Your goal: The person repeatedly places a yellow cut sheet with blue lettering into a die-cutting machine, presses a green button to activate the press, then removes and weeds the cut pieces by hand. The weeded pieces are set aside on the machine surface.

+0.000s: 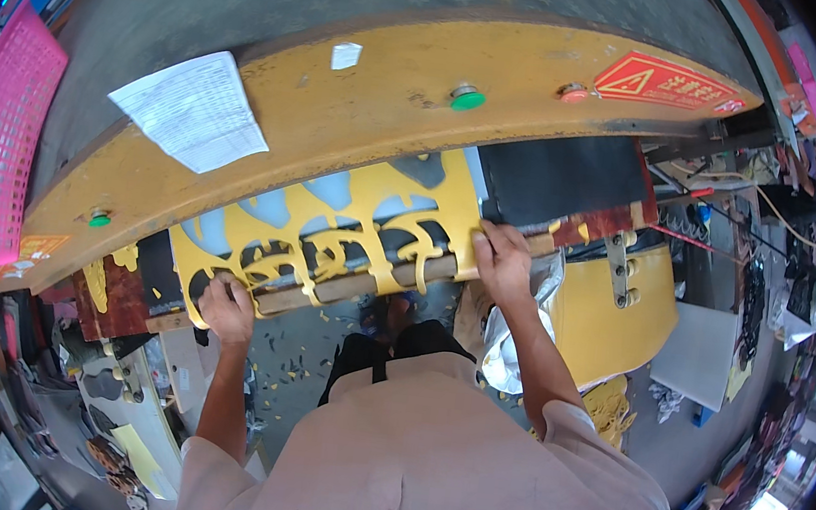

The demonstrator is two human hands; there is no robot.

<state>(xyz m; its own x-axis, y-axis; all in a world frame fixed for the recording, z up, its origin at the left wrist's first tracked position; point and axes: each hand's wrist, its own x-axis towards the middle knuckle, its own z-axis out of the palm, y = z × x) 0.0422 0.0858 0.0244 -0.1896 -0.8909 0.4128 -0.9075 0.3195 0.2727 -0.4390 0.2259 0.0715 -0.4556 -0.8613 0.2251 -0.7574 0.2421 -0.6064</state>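
A yellow sheet (458, 192) full of curved cut-out holes lies across the bed of a press, its front edge hanging over a wooden bar (287, 297). Thin strips between the holes droop near that bar. My left hand (227, 309) grips the sheet's near left corner with curled fingers. At the near right corner, my right hand (504, 265) pinches the sheet's edge between thumb and fingers. Pale blue-grey and dark surfaces show through the holes. To the right of the sheet is a black pad (562, 184). The press beam covers the sheet's far edge.
The press's orange-yellow beam (389, 67) spans ahead, with a green button (467, 99), a red button (572, 93) and a written paper sheet (195, 110). A pink basket (1, 138) stands at left. Yellow sheet material (614, 304) hangs at right; scraps litter the floor (300, 364).
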